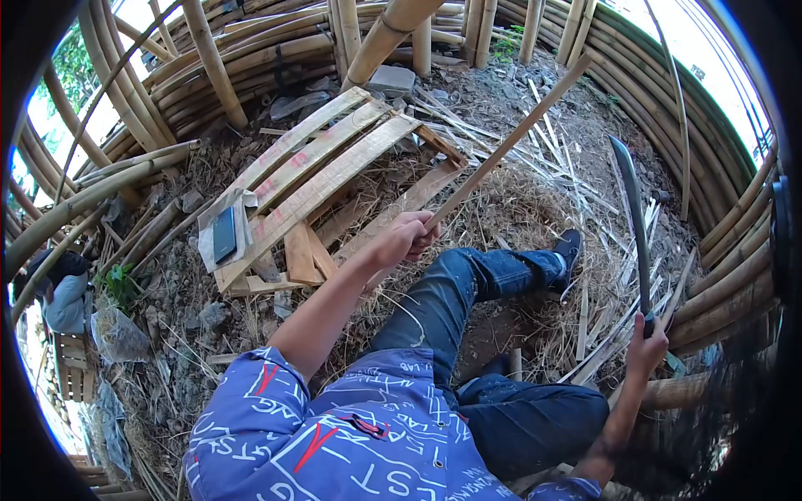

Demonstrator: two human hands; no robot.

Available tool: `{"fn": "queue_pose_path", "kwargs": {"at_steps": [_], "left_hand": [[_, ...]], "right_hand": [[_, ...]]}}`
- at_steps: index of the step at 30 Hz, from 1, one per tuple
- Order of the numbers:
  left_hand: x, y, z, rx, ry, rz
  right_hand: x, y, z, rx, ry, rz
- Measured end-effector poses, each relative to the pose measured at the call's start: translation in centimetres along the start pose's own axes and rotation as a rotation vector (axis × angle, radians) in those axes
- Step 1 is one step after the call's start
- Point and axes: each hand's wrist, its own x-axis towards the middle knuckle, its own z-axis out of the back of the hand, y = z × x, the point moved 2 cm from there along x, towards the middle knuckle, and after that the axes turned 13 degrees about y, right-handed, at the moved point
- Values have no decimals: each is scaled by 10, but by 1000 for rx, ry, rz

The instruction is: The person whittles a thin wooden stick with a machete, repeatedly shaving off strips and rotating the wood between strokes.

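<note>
The bamboo stick (pixel 510 138) is long, thin and light brown. It is straight and flat like a slat. It runs from the middle of the frame up to the upper right, with its far end high over the dirt floor (pixel 209 292). Its near end is in the left hand (pixel 407 238).

The left hand is in the middle of the frame. Its fingers are curled tight around the end of the stick, like a fist. The left arm is stretched out long, from the blue shirt at the bottom up to the hand.

The right hand (pixel 647 349) is at the lower right. It is wrapped tight around the handle of a long knife (pixel 631 209). The knife blade is dark and a bit curved, and it points up toward the top of the frame. The blade and the stick are well apart. The right arm is bent, with the wrist tipped up.

The person sits on the floor. One leg in blue jeans (pixel 468 284) reaches out into the dry straw (pixel 518 209), with a dark shoe (pixel 568 248) at its end. Thin bamboo strips (pixel 585 159) lie all over the straw on the right.

A wooden pallet (pixel 317 167) lies flat in the upper middle. A dark flat thing like a phone (pixel 224 234) rests on its left corner. Bent bamboo poles (pixel 251 58) make a round wall all about. Another person (pixel 63 292) crouches at the far left edge.
</note>
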Motion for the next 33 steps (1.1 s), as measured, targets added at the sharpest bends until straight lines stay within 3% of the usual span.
{"fn": "queue_pose_path", "kwargs": {"at_steps": [5,9,11,15,19,22,25,33], "left_hand": [[-2,17,1,21,-42,103],[16,31,-11,319,-61,48],[30,39,-29,502,-62,-102],[53,37,-88,533,-33,-100],[61,38,-127,639,-58,-47],[66,49,-136,643,-75,-130],[64,50,-144,706,-89,-148],[52,30,-157,824,-76,-70]], "right_hand": [[0,10,1,50,5,23],[1,38,3,175,64,65],[0,60,-3,314,77,169],[-7,119,-7,245,225,305],[-13,149,-20,115,245,437],[-18,150,-31,35,387,403],[-22,145,-43,-68,285,517],[-22,141,-41,-55,289,492]]}}
